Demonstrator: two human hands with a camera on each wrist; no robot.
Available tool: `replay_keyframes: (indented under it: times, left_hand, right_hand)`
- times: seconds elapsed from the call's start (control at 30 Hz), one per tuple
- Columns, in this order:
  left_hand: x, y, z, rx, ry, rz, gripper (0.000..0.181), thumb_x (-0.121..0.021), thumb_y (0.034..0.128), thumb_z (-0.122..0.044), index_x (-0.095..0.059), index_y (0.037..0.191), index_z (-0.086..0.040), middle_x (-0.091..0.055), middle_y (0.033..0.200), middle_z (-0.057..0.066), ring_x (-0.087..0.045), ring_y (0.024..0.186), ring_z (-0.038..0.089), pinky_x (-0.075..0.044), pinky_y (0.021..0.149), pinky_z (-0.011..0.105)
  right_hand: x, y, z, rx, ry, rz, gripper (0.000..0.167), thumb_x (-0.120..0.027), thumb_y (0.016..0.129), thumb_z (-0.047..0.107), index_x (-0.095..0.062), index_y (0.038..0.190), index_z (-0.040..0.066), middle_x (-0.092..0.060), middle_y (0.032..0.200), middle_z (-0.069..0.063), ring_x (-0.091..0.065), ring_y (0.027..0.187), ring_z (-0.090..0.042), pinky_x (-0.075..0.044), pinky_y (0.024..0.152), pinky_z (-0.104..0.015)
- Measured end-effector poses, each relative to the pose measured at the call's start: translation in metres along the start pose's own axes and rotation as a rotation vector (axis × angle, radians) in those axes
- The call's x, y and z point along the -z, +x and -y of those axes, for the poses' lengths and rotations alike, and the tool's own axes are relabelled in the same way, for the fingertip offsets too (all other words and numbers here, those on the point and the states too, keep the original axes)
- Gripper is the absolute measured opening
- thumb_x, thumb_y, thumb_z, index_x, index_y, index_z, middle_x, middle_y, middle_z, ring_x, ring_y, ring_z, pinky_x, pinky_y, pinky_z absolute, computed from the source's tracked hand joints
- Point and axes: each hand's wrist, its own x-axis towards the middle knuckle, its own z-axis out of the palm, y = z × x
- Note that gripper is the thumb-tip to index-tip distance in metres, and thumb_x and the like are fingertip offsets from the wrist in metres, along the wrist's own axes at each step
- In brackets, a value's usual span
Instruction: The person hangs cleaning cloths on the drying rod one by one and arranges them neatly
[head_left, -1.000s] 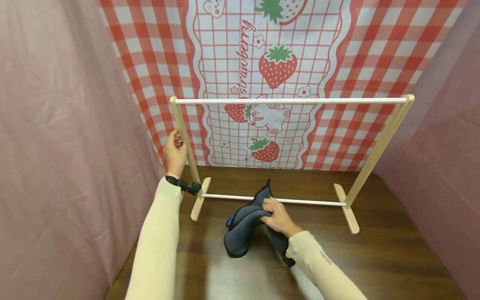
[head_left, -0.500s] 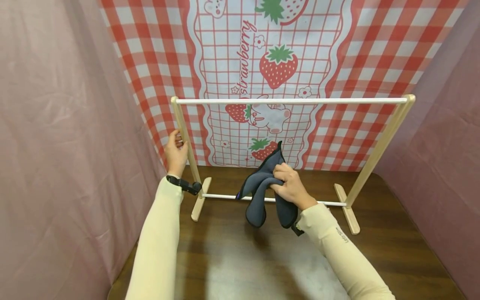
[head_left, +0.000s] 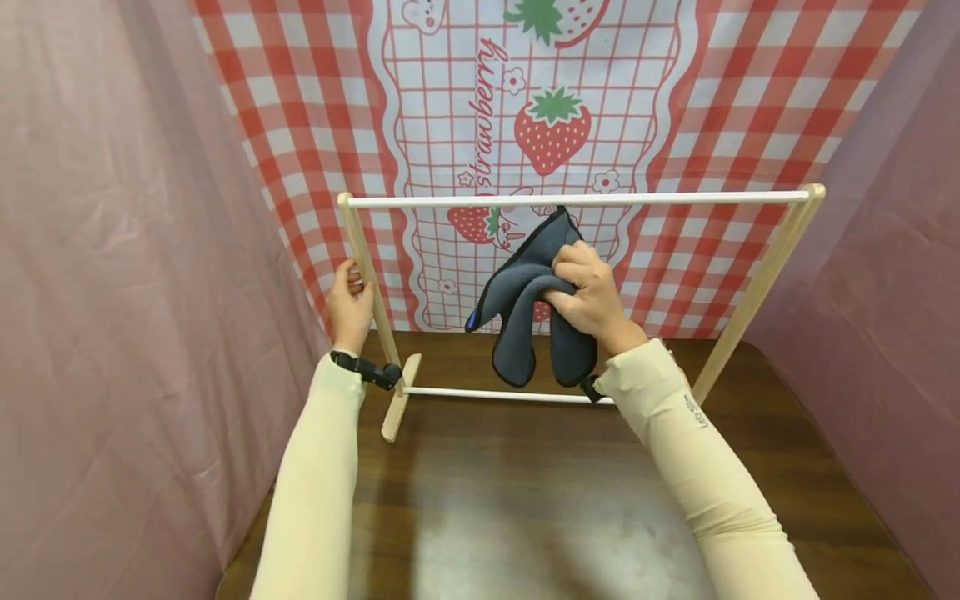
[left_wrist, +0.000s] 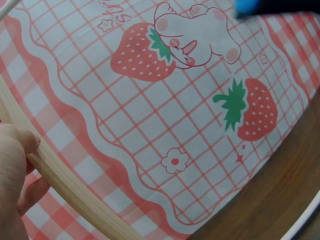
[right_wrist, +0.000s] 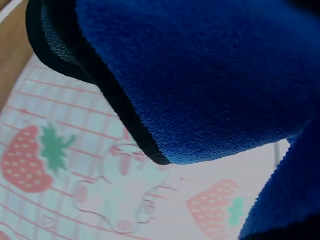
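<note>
The right hand (head_left: 592, 293) pinched a folded cloth (head_left: 514, 346) above the surface (head_left: 480, 492), towards its back edge; the left hand (head_left: 351, 308) gripped the rack's (head_left: 435, 202) left post (head_left: 384, 333). A loose pinch might have let the cloth slip. It looked grey one side, fuzzy blue the other, black-edged.

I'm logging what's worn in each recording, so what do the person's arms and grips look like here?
Both long sleeves are pale cream; the right sleeve carries small dark lettering, while none shows on the left sleeve. A black strap with a small black device crosses the left wrist. The left grip and right grip wear no gloves.
</note>
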Motion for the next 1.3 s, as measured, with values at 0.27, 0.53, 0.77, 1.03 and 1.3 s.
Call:
replay_keyframes:
  times: [0.27,0.53,0.77,1.03,1.3]
  left_hand:
    - [0.003,-0.001,0.0,0.002,0.006,0.004,0.043,-0.062,0.0896,0.009,-0.055,0.132,0.006,-0.063,0.112,0.031,-0.062,0.102,0.042,-0.051,0.091,0.047]
    - [0.002,-0.003,0.0,0.012,0.015,-0.002,0.043,-0.062,0.0894,0.01,-0.056,0.132,0.006,-0.063,0.112,0.03,-0.062,0.102,0.041,-0.052,0.092,0.047]
    - [0.0,0.0,-0.002,-0.005,0.008,-0.004,0.042,-0.062,0.0888,0.01,-0.056,0.13,0.006,-0.064,0.111,0.03,-0.063,0.1,0.041,-0.052,0.09,0.047]
    - [0.001,0.001,-0.003,-0.004,0.005,0.007,0.042,-0.061,0.0896,0.009,-0.055,0.131,0.006,-0.063,0.111,0.03,-0.063,0.1,0.04,-0.052,0.09,0.048]
    - [0.001,-0.001,-0.002,0.008,0.007,0.017,0.043,-0.061,0.0902,0.009,-0.055,0.132,0.005,-0.062,0.113,0.029,-0.063,0.101,0.039,-0.052,0.09,0.045]
  right_hand:
    - [0.009,0.048,0.0,0.037,-0.029,-0.109,0.019,-0.07,0.069,-0.008,-0.055,0.058,-0.004,-0.053,0.07,-0.014,-0.041,0.068,-0.032,-0.031,0.066,-0.041]
    - [0.017,0.081,-0.002,0.051,-0.073,-0.227,0.025,-0.07,0.069,-0.003,-0.05,0.053,-0.002,-0.053,0.068,-0.015,-0.042,0.068,-0.035,-0.029,0.066,-0.034]
    - [0.024,0.094,-0.015,-0.026,-0.185,-0.25,0.026,-0.064,0.076,0.001,-0.048,0.055,-0.003,-0.052,0.071,-0.017,-0.042,0.071,-0.038,-0.03,0.068,-0.039]
    - [0.028,0.096,-0.041,-0.116,-0.327,-0.158,0.027,-0.062,0.089,0.006,-0.051,0.069,-0.008,-0.051,0.081,-0.026,-0.041,0.076,-0.044,-0.033,0.073,-0.048]
    - [0.033,0.092,-0.053,-0.459,-0.509,0.162,0.031,-0.056,0.097,0.018,-0.059,0.093,-0.013,-0.055,0.106,-0.032,-0.048,0.099,-0.051,-0.035,0.089,-0.061]
